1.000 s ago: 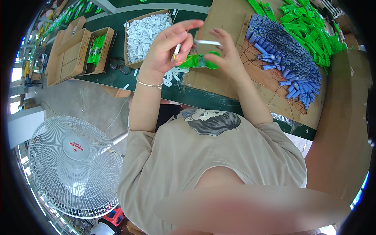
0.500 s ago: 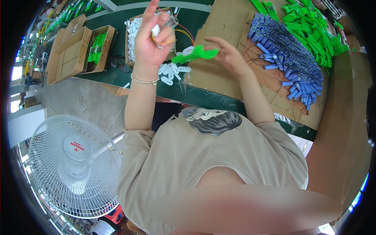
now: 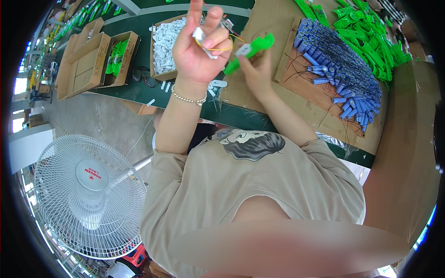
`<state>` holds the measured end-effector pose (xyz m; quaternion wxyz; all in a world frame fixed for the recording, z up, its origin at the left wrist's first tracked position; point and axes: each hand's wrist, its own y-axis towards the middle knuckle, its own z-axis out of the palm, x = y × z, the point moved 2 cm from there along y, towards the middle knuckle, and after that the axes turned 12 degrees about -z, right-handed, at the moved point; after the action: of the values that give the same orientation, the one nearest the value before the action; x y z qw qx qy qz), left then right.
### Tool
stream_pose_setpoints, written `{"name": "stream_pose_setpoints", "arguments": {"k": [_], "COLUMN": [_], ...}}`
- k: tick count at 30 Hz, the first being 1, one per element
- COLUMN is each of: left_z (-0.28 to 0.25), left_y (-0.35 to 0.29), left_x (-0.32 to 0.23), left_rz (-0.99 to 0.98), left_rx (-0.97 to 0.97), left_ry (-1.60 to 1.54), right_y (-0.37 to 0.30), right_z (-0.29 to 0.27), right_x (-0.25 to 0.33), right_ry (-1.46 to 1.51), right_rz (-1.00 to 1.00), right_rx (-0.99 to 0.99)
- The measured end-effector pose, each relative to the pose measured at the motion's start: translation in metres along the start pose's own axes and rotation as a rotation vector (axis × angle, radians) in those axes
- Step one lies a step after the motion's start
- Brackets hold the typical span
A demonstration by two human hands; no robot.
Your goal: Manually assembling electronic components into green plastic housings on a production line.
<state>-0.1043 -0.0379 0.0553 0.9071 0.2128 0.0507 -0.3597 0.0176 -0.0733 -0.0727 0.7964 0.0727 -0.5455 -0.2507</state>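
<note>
Raised over the table, my left hand (image 3: 199, 62) has its palm up and its index finger stretched out. Its other fingers curl around a small white plastic part (image 3: 200, 37) with thin yellow and red wires (image 3: 226, 48). A small metallic piece at the wires' far end is partly hidden behind the fingers. To the right, my right hand (image 3: 257, 72) pinches a bright green plastic casing (image 3: 262, 42), held tilted. A white piece (image 3: 243, 50) sits on the casing. Some white oval parts (image 3: 219, 84) lie on the table below, mostly covered by my left hand.
A cardboard box of small white parts (image 3: 167, 44) stands left of my hands, with a box of green parts (image 3: 119, 53) farther left. Blue cylindrical cells with black wires (image 3: 336, 65) lie right, before piled green casings (image 3: 366, 37). A fan (image 3: 90, 194) stands lower left.
My right hand has closed on the green casing, which has turned from nearly level to steeply tilted. My left hand has moved right and slightly down, covering most of the loose white parts.
</note>
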Motion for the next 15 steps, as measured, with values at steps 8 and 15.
{"name": "stream_pose_setpoints", "arguments": {"k": [8, 15], "left_z": [-0.050, -0.080], "left_y": [-0.035, -0.030], "left_x": [-0.026, 0.025], "left_rz": [-0.042, -0.308], "left_rx": [-0.837, -0.648], "left_ry": [1.148, 1.555], "right_y": [0.063, 0.085], "right_z": [-0.046, 0.000], "right_x": [0.124, 0.183], "right_ry": [-0.080, -0.832], "right_rz": [-0.094, 0.018], "right_rx": [0.355, 0.607]}}
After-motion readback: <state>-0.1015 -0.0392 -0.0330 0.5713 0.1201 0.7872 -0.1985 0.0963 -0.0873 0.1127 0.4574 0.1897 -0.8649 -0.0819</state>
